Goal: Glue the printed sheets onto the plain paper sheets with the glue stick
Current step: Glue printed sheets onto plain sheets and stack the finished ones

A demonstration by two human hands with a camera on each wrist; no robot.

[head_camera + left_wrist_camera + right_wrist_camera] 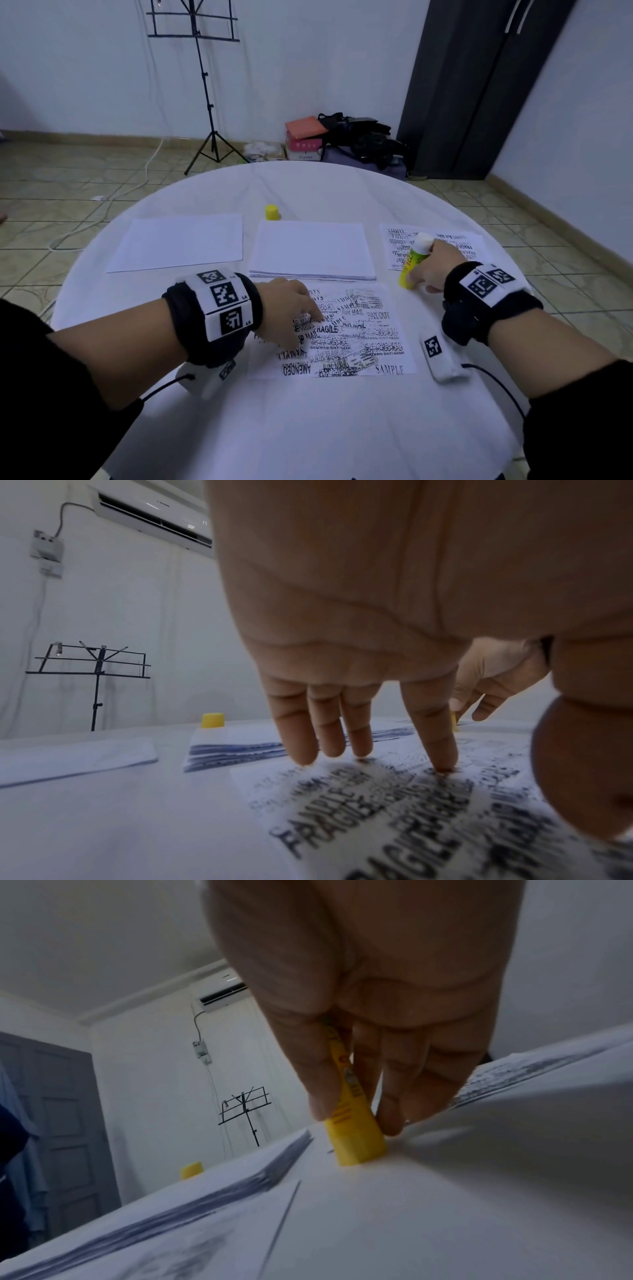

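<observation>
A printed sheet (359, 332) lies face up at the front middle of the round white table (308, 428). My left hand (291, 315) rests on its left part with straight fingers (435, 739) touching the print (394, 818). My right hand (431, 270) grips an uncapped yellow glue stick (412, 260) upright, its base on the table (356, 1148), just right of the sheet. A stack of plain paper (311, 251) lies behind the sheet. A pile of printed sheets (445, 246) lies at the right, partly hidden by my right hand.
The yellow glue cap (271, 212) stands behind the plain stack. A single plain sheet (181, 241) lies at the left. A small white tagged device (442, 356) lies right of the printed sheet. A music stand (205, 85) and bags (352, 140) are on the floor beyond.
</observation>
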